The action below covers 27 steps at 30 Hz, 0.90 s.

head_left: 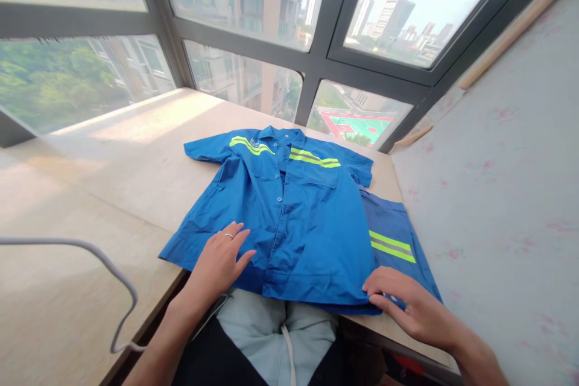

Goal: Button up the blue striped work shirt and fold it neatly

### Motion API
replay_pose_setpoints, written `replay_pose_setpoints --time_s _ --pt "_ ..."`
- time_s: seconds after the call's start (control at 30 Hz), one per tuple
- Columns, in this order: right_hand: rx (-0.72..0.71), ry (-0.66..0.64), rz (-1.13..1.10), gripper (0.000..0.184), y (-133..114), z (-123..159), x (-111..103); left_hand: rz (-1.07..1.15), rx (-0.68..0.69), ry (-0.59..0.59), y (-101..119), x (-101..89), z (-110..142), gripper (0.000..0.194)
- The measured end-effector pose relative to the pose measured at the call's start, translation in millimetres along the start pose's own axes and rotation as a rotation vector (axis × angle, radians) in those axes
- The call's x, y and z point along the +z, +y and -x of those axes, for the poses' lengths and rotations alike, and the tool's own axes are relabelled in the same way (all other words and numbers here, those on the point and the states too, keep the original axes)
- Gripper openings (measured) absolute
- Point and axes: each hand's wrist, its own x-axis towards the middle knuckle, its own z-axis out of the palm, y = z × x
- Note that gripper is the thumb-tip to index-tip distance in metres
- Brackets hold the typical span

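Observation:
A blue short-sleeved work shirt (316, 223) with yellow-green and grey reflective stripes lies spread front side up, its collar toward the window. Its front hem hangs slightly over the near table edge. My left hand (221, 259), with a ring on one finger, rests on the lower left front of the shirt, fingers spread. At the lower right corner of the hem, my right hand (402, 301) has its thumb and fingertips pinched together on the cloth. Partly under the shirt's right side lies another blue garment (389, 223) with a matching stripe.
The light wooden tabletop (113, 193) reaches to the framed windows (253, 42). A grey cable (104, 259) curves over the table at left. A papered wall (488, 205) borders the right side. My lap (266, 325) is close to the front edge.

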Motion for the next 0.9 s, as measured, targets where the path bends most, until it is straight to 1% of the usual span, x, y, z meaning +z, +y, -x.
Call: replay_pose_setpoints --time_s 0.03,0.07,0.1,0.17,0.2,0.27,0.37,0.4,0.47,0.53,0.63,0.67,0.73,0.83,0.9 --pt "0.058 -0.086 -0.012 0.017 -0.8 -1.6 2.3 0.013 -0.005 -0.004 6.0 2.0 -2.8 0.044" --pt "0.107 -0.138 -0.027 0.019 -1.1 -4.3 5.1 0.03 -0.008 -0.006 12.3 4.0 -6.9 0.043" --pt "0.148 -0.154 -0.045 0.021 -1.1 -8.3 8.2 0.048 -0.01 -0.009 18.8 6.1 -12.2 0.043" --pt "0.179 -0.099 -0.088 0.023 -1.2 -21.0 14.6 0.082 -0.014 -0.014 31.5 11.4 -25.9 0.041" --pt "0.167 -0.058 -0.111 0.024 -1.7 -29.9 17.9 0.091 -0.016 -0.016 37.1 14.7 -34.0 0.04" --pt "0.091 0.002 -0.149 0.021 -3.4 -52.5 24.5 0.093 -0.018 -0.023 45.5 22.6 -50.9 0.039" --pt "-0.106 0.031 -0.175 0.015 -2.6 -96.6 35.0 0.099 0.004 -0.08 50.5 34.7 -72.7 0.041" --pt "-0.174 0.045 -0.17 0.016 0.2 -113.2 38.9 0.106 0.016 -0.109 50.4 37.8 -77.8 0.041" --pt "-0.262 0.079 -0.146 0.019 11.1 -148.1 47.3 0.116 0.043 -0.167 48.9 41.2 -84.1 0.04" --pt "-0.297 0.132 -0.084 0.026 27.6 -183.5 56.6 0.115 0.069 -0.205 47.0 41.4 -86.1 0.037" --pt "-0.299 0.165 0.068 0.039 54.8 -232.3 71.1 0.124 0.091 -0.218 45.6 38.8 -87.0 0.034" --pt "-0.3 0.16 0.134 0.044 62.6 -246.0 75.2 0.133 0.083 -0.214 45.5 38.1 -88.2 0.032" --pt "-0.321 0.1 0.241 0.049 74.8 -267.5 80.5 0.15 0.037 -0.205 44.9 37.3 -93.3 0.031" --pt "-0.353 -0.014 0.341 0.042 85.0 -283.8 79.2 0.162 -0.09 -0.195 41.9 37.6 -107.4 0.036" --pt "-0.364 -0.038 0.409 0.034 88.5 -285.4 72.5 0.166 -0.17 -0.185 38.2 37.8 -119.1 0.034"
